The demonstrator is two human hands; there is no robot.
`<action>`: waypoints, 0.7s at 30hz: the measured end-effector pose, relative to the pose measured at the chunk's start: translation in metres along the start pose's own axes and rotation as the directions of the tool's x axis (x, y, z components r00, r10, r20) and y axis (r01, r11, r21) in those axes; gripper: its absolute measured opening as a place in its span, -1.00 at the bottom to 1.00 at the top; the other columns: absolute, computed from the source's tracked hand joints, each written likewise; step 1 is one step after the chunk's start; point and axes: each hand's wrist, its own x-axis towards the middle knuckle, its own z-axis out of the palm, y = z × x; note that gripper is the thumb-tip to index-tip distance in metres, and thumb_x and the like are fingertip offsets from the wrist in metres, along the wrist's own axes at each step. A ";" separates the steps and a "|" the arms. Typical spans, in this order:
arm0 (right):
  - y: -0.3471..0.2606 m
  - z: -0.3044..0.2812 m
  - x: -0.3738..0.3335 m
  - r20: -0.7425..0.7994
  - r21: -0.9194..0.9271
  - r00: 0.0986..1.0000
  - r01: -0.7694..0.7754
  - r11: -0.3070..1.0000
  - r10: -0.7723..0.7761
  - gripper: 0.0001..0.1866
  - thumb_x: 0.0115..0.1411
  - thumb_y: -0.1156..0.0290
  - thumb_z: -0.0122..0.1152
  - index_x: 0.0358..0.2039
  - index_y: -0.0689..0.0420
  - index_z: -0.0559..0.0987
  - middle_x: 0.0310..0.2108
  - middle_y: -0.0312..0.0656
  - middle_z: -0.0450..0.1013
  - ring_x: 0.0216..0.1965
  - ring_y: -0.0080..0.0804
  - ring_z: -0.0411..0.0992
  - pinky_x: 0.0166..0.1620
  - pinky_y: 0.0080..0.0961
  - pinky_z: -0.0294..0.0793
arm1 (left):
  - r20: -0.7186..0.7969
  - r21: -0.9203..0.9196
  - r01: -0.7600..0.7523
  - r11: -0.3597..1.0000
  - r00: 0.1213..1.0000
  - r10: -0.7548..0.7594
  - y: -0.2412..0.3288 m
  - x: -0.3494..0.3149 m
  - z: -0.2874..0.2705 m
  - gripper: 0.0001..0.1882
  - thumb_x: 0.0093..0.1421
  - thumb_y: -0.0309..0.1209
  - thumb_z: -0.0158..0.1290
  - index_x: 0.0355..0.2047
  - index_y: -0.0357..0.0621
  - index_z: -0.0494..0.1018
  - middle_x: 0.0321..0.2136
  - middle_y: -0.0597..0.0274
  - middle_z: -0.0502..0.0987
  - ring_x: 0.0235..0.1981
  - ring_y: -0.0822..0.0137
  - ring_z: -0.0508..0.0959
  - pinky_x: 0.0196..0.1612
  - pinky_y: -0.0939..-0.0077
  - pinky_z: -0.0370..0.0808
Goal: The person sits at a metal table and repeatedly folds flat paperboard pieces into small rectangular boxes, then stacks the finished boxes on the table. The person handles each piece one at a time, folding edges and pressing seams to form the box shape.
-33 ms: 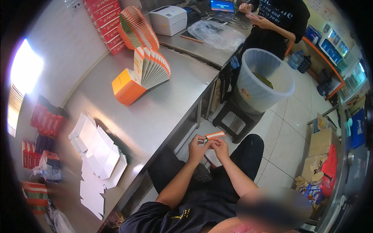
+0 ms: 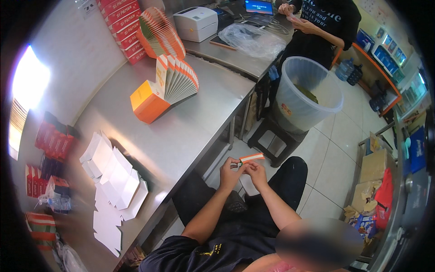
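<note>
Above my lap, I hold a small orange-and-white carton (image 2: 252, 157) with a bit of green at its near end. My left hand (image 2: 229, 171) grips its left end, fingers closed. My right hand (image 2: 256, 175) is closed on it from below, thumb and fingers pinching close to the left hand. Part of the carton is hidden behind the fingers. A pale flat piece (image 2: 248, 185) shows between my wrists; what it is I cannot make out. On the steel table (image 2: 204, 109) to the left, a fanned row of similar cartons (image 2: 181, 81) leans against an orange-and-yellow box (image 2: 148, 103).
Flattened white cardboard boxes (image 2: 115, 179) lie on the near table. Red boxes (image 2: 121, 29) and another carton fan (image 2: 161, 34) stand behind, beside a white printer (image 2: 195, 23). A translucent tub (image 2: 308, 93) sits on a dark stool (image 2: 276, 140). Beyond it stands another person (image 2: 317, 27).
The carton in my hands has turned slightly, showing more of its orange-and-white face. More of the pale piece between my wrists shows.
</note>
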 end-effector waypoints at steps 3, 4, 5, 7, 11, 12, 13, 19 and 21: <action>0.003 -0.002 0.005 0.016 -0.087 0.999 -0.029 0.996 0.031 -0.74 0.43 0.45 0.19 0.03 0.34 0.56 -0.17 -0.12 0.63 -0.16 -0.40 0.62 -0.01 -0.43 0.61 | -0.004 -0.004 -0.070 0.998 0.998 0.070 -0.005 0.004 0.002 -0.68 0.14 -0.41 0.42 -0.25 -0.27 0.51 -0.25 0.13 0.63 -0.25 0.29 0.66 -0.21 0.39 0.65; 0.001 0.000 0.008 0.023 -0.114 1.000 0.007 0.993 -0.004 -0.74 0.43 0.44 0.18 0.03 0.34 0.55 -0.16 -0.12 0.62 -0.15 -0.40 0.62 0.00 -0.44 0.61 | -0.008 -0.008 -0.104 0.995 0.995 0.104 -0.006 0.007 0.002 -0.70 0.15 -0.43 0.40 -0.25 -0.27 0.51 -0.25 0.12 0.62 -0.25 0.29 0.66 -0.22 0.39 0.65; -0.001 0.003 0.011 0.031 -0.140 0.999 0.042 0.989 -0.038 -0.74 0.44 0.44 0.17 0.04 0.33 0.55 -0.14 -0.12 0.62 -0.14 -0.40 0.61 0.00 -0.45 0.60 | -0.013 -0.011 -0.138 0.990 0.990 0.138 -0.006 0.010 0.002 -0.73 0.16 -0.44 0.39 -0.25 -0.27 0.51 -0.25 0.11 0.62 -0.25 0.28 0.66 -0.22 0.38 0.66; 0.000 0.008 0.012 0.013 -0.064 0.998 0.059 0.996 -0.058 -0.77 0.44 0.47 0.15 0.00 0.34 0.55 -0.14 -0.12 0.62 -0.16 -0.39 0.61 -0.02 -0.44 0.61 | -0.021 0.007 -0.177 0.984 0.984 0.177 -0.001 0.010 0.002 -0.76 0.16 -0.48 0.37 -0.26 -0.26 0.52 -0.25 0.11 0.62 -0.26 0.28 0.67 -0.23 0.38 0.66; 0.006 0.003 0.013 0.018 -0.016 0.997 0.078 0.997 -0.078 -0.78 0.46 0.45 0.13 0.01 0.28 0.56 -0.10 -0.14 0.61 -0.13 -0.44 0.59 -0.04 -0.47 0.60 | 0.014 0.071 -0.197 0.978 0.980 0.197 0.010 0.009 0.001 -0.76 0.14 -0.52 0.36 -0.24 -0.25 0.54 -0.28 0.16 0.63 -0.28 0.33 0.66 -0.25 0.41 0.65; 0.010 0.001 0.014 0.028 -0.013 0.998 0.064 0.998 -0.064 -0.79 0.46 0.45 0.13 0.02 0.27 0.56 -0.10 -0.16 0.61 -0.14 -0.45 0.59 -0.05 -0.48 0.60 | 0.036 0.079 -0.199 0.977 0.980 0.196 0.010 0.009 0.001 -0.75 0.13 -0.52 0.36 -0.23 -0.25 0.54 -0.30 0.19 0.63 -0.29 0.35 0.66 -0.26 0.41 0.65; 0.014 -0.001 0.014 0.037 -0.009 0.998 0.050 0.999 -0.050 -0.79 0.46 0.45 0.13 0.02 0.25 0.56 -0.11 -0.17 0.61 -0.15 -0.46 0.59 -0.06 -0.48 0.60 | 0.076 0.060 -0.195 0.979 0.979 0.190 0.009 0.009 0.002 -0.76 0.13 -0.52 0.36 -0.23 -0.24 0.54 -0.31 0.21 0.63 -0.30 0.37 0.65 -0.24 0.43 0.64; -0.010 0.000 0.010 0.036 -0.204 0.999 0.018 0.979 -0.011 -0.70 0.41 0.43 0.22 0.11 0.20 0.53 -0.24 -0.23 0.59 -0.26 -0.53 0.58 -0.22 -0.56 0.58 | -0.021 -0.225 -0.008 0.974 1.000 0.003 -0.031 0.021 -0.005 -0.75 0.19 -0.52 0.34 -0.19 -0.21 0.49 -0.34 0.30 0.58 -0.29 0.50 0.60 -0.15 0.55 0.57; -0.025 -0.001 0.013 -0.071 -0.230 0.992 0.082 0.970 -0.101 -0.65 0.39 0.41 0.26 0.15 0.16 0.52 -0.27 -0.26 0.58 -0.27 -0.56 0.56 -0.25 -0.60 0.55 | -0.136 -0.396 -0.005 0.918 0.989 -0.053 -0.033 0.035 -0.016 -0.74 0.23 -0.51 0.33 -0.17 -0.19 0.46 -0.37 0.33 0.56 -0.30 0.54 0.57 -0.17 0.57 0.55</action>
